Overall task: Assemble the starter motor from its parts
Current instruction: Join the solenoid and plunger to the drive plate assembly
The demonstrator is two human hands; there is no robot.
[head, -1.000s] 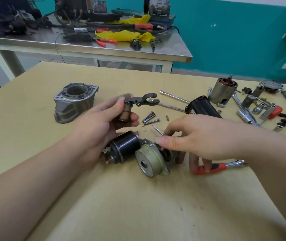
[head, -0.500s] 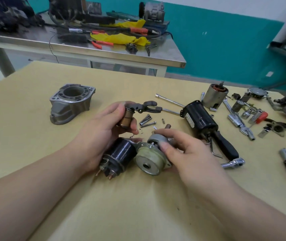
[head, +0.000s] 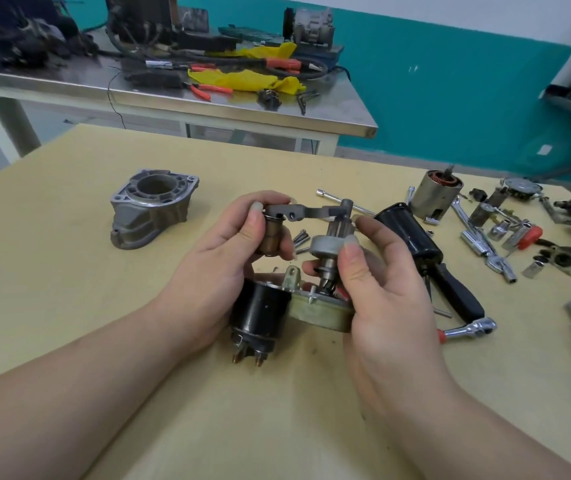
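The wooden table (head: 69, 306) fills the frame. At centre, the black solenoid (head: 260, 317) lies joined to a round end plate (head: 318, 311). The left hand (head: 214, 271) pinches the plunger (head: 272, 237) with its fork lever (head: 298, 213). The right hand (head: 381, 282) grips the pinion drive (head: 327, 251), apparently standing on the plate.

Upright pinion drive (head: 329, 249) on end plate (head: 318, 311)

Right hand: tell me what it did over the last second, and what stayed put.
The right hand left the red-handled tool, took hold of the pinion drive and raised it upright under the fork lever. The left hand keeps its grip on the plunger. The grey housing has not moved.
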